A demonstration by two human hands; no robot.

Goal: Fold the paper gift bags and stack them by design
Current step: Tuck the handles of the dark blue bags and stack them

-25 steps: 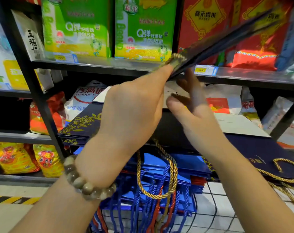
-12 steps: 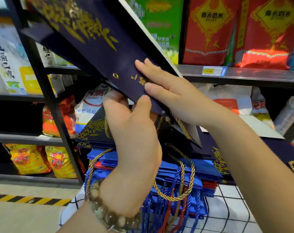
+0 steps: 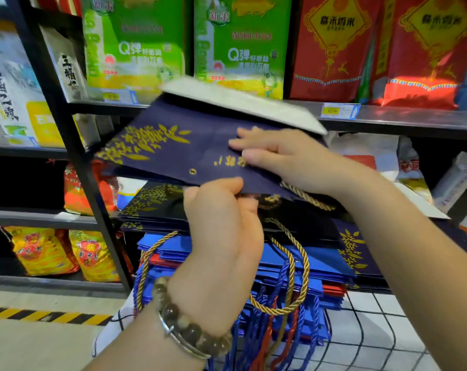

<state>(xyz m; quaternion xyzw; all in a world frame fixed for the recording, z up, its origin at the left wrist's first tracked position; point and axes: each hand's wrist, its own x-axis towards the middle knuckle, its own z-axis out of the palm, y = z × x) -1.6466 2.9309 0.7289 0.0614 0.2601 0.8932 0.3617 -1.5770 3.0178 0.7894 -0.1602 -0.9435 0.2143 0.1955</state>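
Note:
A navy paper gift bag (image 3: pixel 173 145) with gold leaf print is held flat in the air, its white inner flap (image 3: pixel 243 103) sticking up at the back. My left hand (image 3: pixel 221 228) pinches its near edge from below, thumb on top. My right hand (image 3: pixel 286 153) lies on the bag's top face with fingers straight. Underneath sits a pile of folded navy bags (image 3: pixel 307 226), and below that a stack of bright blue and red bags (image 3: pixel 328 266) with gold rope handles (image 3: pixel 294 269) hanging down.
Black metal shelving (image 3: pixel 74 145) holds green rice packs (image 3: pixel 136 46), red rice packs (image 3: pixel 334 46) and orange sacks (image 3: pixel 42 250). The bag piles rest on a white grid-patterned surface (image 3: pixel 374 330). A yellow-black hazard stripe (image 3: pixel 39 315) runs along the floor at left.
The navy bag has come down from a steep tilt to nearly level. My right hand slid onto its top face and my left hand moved to its near edge.

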